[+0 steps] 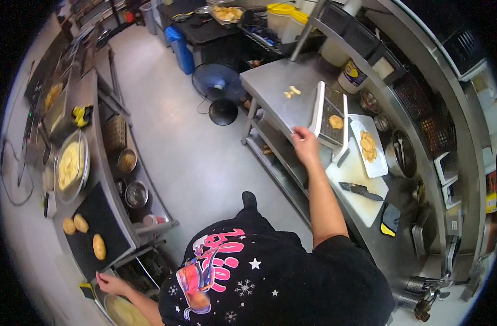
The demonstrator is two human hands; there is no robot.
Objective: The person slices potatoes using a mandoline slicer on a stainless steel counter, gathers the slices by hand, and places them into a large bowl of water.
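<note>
My left hand (110,283) is at the lower left, beside the corner of a black mat (97,220) with several peeled potatoes (99,247) on it; whether it holds anything cannot be told. A bowl (124,311) of pale contents lies just below it. My right hand (305,140), fingers curled, is over the edge of the steel table, close to a white-framed slicer or rack (318,110) with a golden slice (336,122) on it. Whether that hand holds something is unclear. Beyond stands a white tray (378,163) of golden slices (368,146). A black-handled knife (360,191) lies on a white cutting board (368,212).
A glass bowl (71,167) of pale slices stands on the left counter. Between the counters runs a grey floor (163,122), with a fan (218,81) at its far side. Pale scraps (292,92) lie on the steel table (272,81). A black and yellow cloth or glove (390,220) rests at right.
</note>
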